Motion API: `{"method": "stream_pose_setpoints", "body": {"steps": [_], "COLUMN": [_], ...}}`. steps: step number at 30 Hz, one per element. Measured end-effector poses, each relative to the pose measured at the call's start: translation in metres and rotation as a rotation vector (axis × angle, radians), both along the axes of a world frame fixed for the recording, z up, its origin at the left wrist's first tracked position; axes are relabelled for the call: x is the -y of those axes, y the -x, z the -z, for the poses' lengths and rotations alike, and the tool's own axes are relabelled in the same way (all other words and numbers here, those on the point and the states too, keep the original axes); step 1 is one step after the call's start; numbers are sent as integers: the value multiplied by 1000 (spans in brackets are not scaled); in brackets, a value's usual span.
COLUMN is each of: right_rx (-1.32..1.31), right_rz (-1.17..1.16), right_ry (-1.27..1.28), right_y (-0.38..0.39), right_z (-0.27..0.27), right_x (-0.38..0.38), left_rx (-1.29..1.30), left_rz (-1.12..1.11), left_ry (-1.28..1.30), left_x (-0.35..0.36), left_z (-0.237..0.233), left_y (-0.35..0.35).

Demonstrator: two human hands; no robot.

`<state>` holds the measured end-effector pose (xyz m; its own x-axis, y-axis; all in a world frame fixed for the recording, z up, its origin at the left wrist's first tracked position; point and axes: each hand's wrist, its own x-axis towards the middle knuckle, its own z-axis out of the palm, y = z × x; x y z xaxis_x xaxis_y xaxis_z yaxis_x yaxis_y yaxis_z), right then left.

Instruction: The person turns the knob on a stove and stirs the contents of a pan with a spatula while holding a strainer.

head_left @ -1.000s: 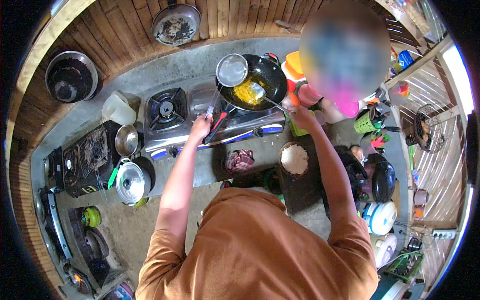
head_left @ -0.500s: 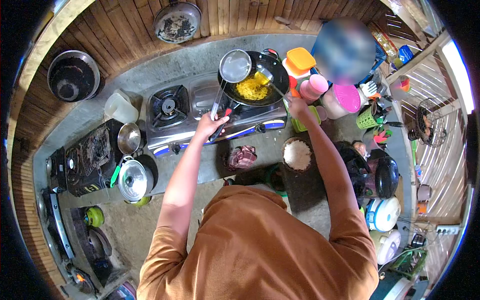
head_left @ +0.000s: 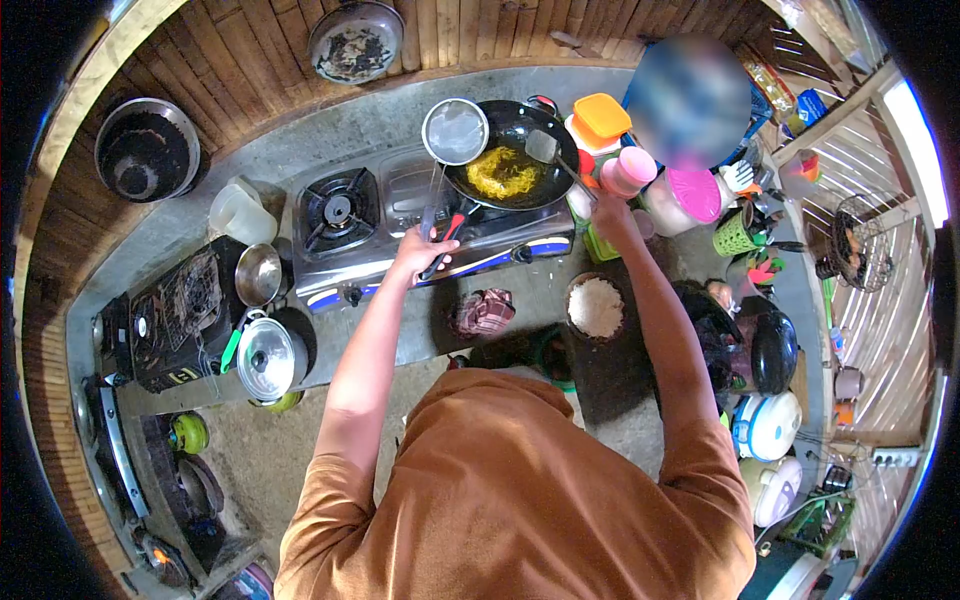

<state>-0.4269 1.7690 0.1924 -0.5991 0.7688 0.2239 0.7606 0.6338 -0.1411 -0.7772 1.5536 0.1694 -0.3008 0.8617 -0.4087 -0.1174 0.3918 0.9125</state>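
My left hand [head_left: 424, 252] is closed around the handle of a round mesh strainer [head_left: 455, 132]. The strainer's bowl overlaps the wok's left rim. That hand also lies at the wok's red and black handle; whether it grips it firmly is hard to see. Inside the dark wok [head_left: 552, 185], on the stove's right side, yellow shredded food [head_left: 497, 174] lies in oil. My right hand [head_left: 612, 217] is closed on the handle of a spatula [head_left: 543, 147], whose flat metal blade is raised over the wok's right part, apart from the food.
The stove's left burner [head_left: 337, 211] is bare. A checked cloth [head_left: 484, 313] and a bowl of white contents [head_left: 596, 306] lie near the counter's front. Pink and orange containers [head_left: 601, 118] crowd the right side. A lidded pot [head_left: 270, 358] stands at left.
The spatula blade has lifted from the food and shifted right and up. My right hand moved slightly right. The strainer moved a little left, and the food is spread flatter.
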Motion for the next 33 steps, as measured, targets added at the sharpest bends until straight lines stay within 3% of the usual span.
{"method": "stream_pose_setpoints", "body": {"steps": [4,6,7,9,10,12,13,15,16,18,22,24,25,28,32,33], "right_rx": [-4,122,124,-281,-279,-268,-266,-295,-294,-125,-10,-142,-144,-317,-436,-403], "right_rz": [78,-195,-195,-304,-305,66,66,-102,-103,118,124,-51,-51,105,-55,-70], "right_ry": [51,63,64,162,163,645,646,256,258,195,198,109,108,676,729,604], "right_y": [1,2,2,6,14,32,29,25,30,39,53,62,65,71,49,41], "right_z": [8,25,29,34,19,-35,-23,3,1,-2,17,34,33,20,29,18], "right_x": [3,-9,-9,-5,5,30,21,-5,-11,-23,-39,-38,-35,-15,-8,2], "left_rx": [-57,-89,-122,-133,-146,-159,-184,-208,-215,-224,-269,-298,-338,-404,-478,-474], "left_rz": [-54,-47,-34,8,14,19,17,14,14,13,13,6,5,5,8,9], "left_ry": [-79,-41,-11,-11,-17,-22,-25,-28,-19,-10,2,1,-4,-38,-58,-55], "left_x": [0,1,-2,-3,-3,-4,-5,-5,-4,-4,-5,-6,-7,-10,-15,-17], "left_z": [4,1,0,0,0,1,2,1,-2,-5,-9,-10,-10,-4,3,5], "left_y": [7,11,13,16,18,23,24,26,28,30,32,32,33,34,36,37]}}
